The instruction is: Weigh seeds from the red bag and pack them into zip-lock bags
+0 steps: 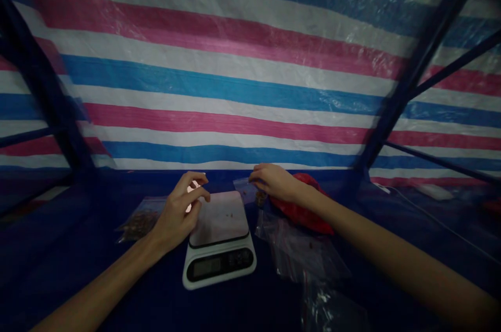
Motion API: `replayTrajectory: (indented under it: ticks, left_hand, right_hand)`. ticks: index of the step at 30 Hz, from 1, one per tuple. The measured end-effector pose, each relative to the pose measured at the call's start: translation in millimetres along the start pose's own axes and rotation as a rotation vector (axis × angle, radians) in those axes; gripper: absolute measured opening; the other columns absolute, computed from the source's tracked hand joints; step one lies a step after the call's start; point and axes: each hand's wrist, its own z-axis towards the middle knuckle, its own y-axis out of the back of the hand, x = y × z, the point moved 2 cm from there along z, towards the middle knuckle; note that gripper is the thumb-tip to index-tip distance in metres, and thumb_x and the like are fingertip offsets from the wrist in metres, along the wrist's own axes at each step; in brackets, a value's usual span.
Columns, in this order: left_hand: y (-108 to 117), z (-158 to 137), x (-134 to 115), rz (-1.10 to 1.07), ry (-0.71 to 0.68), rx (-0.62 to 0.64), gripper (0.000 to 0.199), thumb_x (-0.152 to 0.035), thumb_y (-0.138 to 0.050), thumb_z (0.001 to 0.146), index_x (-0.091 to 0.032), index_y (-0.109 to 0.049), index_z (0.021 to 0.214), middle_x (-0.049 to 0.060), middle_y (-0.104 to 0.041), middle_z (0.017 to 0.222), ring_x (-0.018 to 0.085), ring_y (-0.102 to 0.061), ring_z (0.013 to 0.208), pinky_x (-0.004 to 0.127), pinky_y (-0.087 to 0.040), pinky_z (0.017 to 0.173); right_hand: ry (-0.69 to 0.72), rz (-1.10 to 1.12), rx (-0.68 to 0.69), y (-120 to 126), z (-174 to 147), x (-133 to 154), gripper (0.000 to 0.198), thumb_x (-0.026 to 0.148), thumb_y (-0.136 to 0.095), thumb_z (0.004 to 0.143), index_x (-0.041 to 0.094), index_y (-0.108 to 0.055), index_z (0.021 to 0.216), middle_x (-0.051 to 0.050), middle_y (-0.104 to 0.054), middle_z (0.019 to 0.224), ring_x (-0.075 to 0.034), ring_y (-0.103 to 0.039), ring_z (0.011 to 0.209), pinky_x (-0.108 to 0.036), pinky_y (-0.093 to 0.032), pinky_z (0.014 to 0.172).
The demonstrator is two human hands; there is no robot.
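Observation:
A white kitchen scale [219,269] with a dark display panel sits in front of me, with a few tiny brown bits on its pale platform [223,227]. My left hand [180,209] hovers at the platform's left edge, fingers curled but apart; a pale patch shows between them that I cannot make out. Beyond the scale's far right corner, my right hand [276,181] has its fingers pinched together at the top of a small clear zip bag [243,190]. Brown bits [260,197] show beneath that hand. A red plastic bag [301,212] lies partly hidden behind the right wrist.
Left of the scale lies a clear bag of brown pieces [141,221]. Several flat clear zip bags [301,253] spread over the blue surface [156,300] on the right. A white cord [434,217] runs along the far right. Blue metal posts [407,81] stand before a striped sheet [235,81].

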Motion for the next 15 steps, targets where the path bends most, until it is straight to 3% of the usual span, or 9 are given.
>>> replayTrajectory:
  ticks: [5,7,12,15]
  left_hand:
    - [-1,0,3,-0.003,0.011,0.002,0.031,0.003,-0.043,0.082,-0.019,-0.066,0.082,0.006,-0.054,0.116,0.018,-0.057,0.101,0.036,-0.051,0.085]
    - [0,-1,7,-0.002,0.027,0.0,0.031,0.003,-0.043,0.083,-0.019,-0.066,0.081,0.006,-0.054,0.116,0.019,-0.056,0.104,0.036,-0.051,0.086]
    - [0,-1,9,-0.016,0.031,0.0,0.029,0.0,-0.043,0.084,-0.018,-0.066,0.08,0.006,-0.055,0.115,0.018,-0.057,0.103,0.037,-0.05,0.086]
    - [-1,0,5,-0.025,0.016,0.011,0.029,-0.002,-0.043,0.084,-0.019,-0.066,0.079,0.006,-0.056,0.112,0.019,-0.057,0.101,0.036,-0.05,0.082]
  right_hand:
    - [-0.019,0.043,0.28,-24,46,5,0.014,0.018,-0.069,0.086,0.016,-0.077,0.097,-0.008,-0.075,0.091,-0.019,-0.065,0.08,-0.026,-0.038,0.064]
    - [0.001,0.022,0.316,-29,53,7,0.014,0.011,-0.066,0.082,0.016,-0.077,0.089,-0.006,-0.074,0.083,-0.017,-0.062,0.07,-0.026,-0.035,0.059]
    - [0.004,0.111,0.107,-6,38,-2,0.02,0.005,-0.061,0.081,0.016,-0.077,0.085,-0.006,-0.075,0.082,-0.016,-0.063,0.073,-0.026,-0.041,0.066]
    - [0.001,0.261,0.073,8,17,-8,0.019,0.007,-0.061,0.086,0.015,-0.078,0.09,-0.007,-0.076,0.088,-0.016,-0.067,0.077,-0.027,-0.047,0.073]
